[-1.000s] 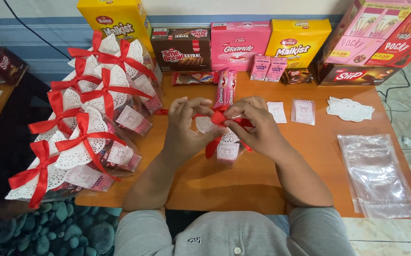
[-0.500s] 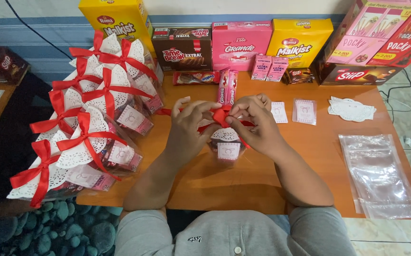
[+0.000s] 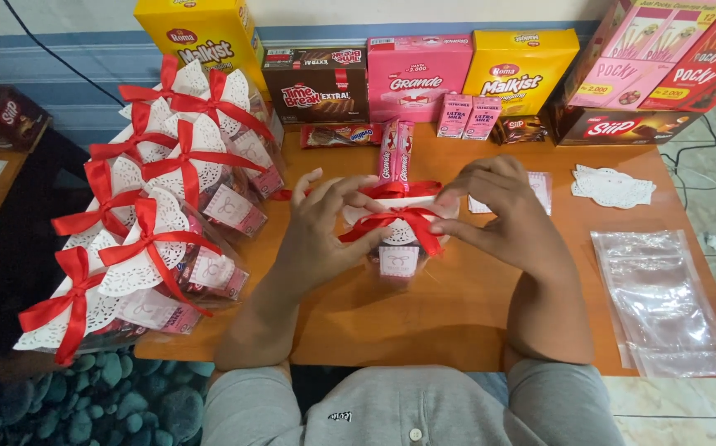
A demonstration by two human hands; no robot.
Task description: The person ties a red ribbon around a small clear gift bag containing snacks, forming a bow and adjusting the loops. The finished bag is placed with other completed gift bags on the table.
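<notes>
My left hand (image 3: 322, 227) and my right hand (image 3: 502, 211) meet over a small clear gift bag (image 3: 397, 258) topped with a white paper doily and a red ribbon bow (image 3: 397, 223). Both hands pinch the ribbon, the left on its left loop, the right on its right side. The bag stands on the orange table (image 3: 457, 314) in front of me, with a small pink tag on its front. A second strip of red ribbon (image 3: 403, 188) lies just behind the bow.
Several finished bags with red bows (image 3: 147, 223) crowd the table's left side. Snack boxes (image 3: 420, 74) line the back wall, with loose snack bars (image 3: 397, 149) before them. Clear plastic bags (image 3: 659, 301) lie at right, a white doily (image 3: 612, 186) and pink tags (image 3: 539, 188) behind my right hand.
The ribbon went from a loose knot held up between my fingers to a spread bow on the bag's top. My hands have drawn slightly apart.
</notes>
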